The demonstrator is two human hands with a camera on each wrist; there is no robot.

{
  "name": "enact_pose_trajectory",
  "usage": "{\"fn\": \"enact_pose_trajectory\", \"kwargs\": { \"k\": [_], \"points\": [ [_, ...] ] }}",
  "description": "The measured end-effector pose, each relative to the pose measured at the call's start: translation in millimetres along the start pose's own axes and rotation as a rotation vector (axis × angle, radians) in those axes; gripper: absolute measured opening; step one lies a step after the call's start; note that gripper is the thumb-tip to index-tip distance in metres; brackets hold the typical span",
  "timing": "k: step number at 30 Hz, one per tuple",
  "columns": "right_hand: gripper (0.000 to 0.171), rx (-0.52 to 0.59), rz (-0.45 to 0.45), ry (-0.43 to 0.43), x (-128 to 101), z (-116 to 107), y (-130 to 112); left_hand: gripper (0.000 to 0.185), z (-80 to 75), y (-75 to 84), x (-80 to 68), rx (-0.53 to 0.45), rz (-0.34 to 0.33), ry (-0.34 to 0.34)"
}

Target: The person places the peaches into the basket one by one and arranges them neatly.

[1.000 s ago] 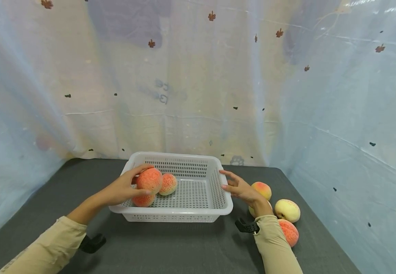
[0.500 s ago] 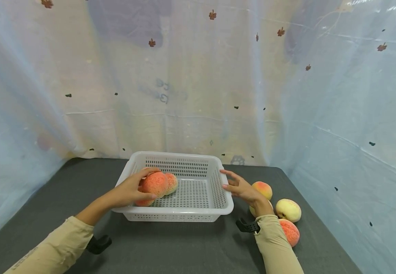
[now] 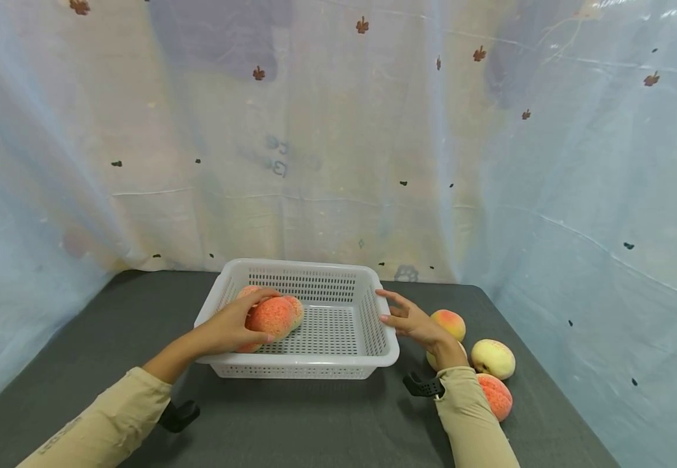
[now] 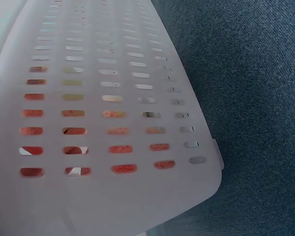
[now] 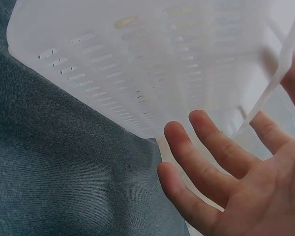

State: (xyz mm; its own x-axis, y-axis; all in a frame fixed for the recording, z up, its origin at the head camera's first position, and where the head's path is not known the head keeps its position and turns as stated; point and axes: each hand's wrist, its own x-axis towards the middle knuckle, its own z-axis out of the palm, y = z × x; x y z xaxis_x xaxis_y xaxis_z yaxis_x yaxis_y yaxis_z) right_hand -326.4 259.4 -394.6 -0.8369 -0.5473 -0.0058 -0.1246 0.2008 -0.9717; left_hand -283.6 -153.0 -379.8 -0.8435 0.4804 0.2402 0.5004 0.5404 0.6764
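Note:
In the head view my left hand (image 3: 228,328) reaches over the near left rim of a white slotted plastic basket (image 3: 309,359). It grips a reddish-orange peach (image 3: 272,316), fingers over the far side and thumb along the near side. Other peaches in the basket show around it, one peach (image 3: 296,311) to its right, partly hidden. Through the slots of the basket wall (image 4: 83,191) in the left wrist view, red and yellow fruit is visible. My right hand (image 3: 411,323) touches the basket's right rim with index finger and thumb; the other fingers (image 5: 201,167) spread loosely below the rim.
Right of the basket, around my right forearm, lie several more peaches: a yellow-red peach (image 3: 449,324), a pale yellow peach (image 3: 493,359) and a red peach (image 3: 495,396). The dark grey table (image 3: 303,422) ends at a plastic curtain (image 3: 326,214) behind and beside it.
My left hand has moved right and slightly down with its peach, uncovering part of a peach behind it. The right hand and the basket stay almost where they were.

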Motion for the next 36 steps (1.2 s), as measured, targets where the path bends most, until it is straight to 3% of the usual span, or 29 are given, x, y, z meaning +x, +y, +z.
{"fn": "enact_pose_trajectory", "kwargs": {
  "k": [19,29,36],
  "points": [
    [0.075,0.006,-0.002,0.004,-0.2,-0.1,0.7,0.081,3.1,-1.0,0.1,0.167,-0.033,-0.057],
    [0.074,0.014,-0.014,-0.001,0.2,0.1,0.6,0.082,4.8,1.0,-0.9,0.168,-0.036,-0.068],
    [0.074,0.009,-0.009,0.006,0.1,0.6,2.0,0.082,4.7,1.6,-0.7,0.234,-0.033,-0.083]
  ]
}}
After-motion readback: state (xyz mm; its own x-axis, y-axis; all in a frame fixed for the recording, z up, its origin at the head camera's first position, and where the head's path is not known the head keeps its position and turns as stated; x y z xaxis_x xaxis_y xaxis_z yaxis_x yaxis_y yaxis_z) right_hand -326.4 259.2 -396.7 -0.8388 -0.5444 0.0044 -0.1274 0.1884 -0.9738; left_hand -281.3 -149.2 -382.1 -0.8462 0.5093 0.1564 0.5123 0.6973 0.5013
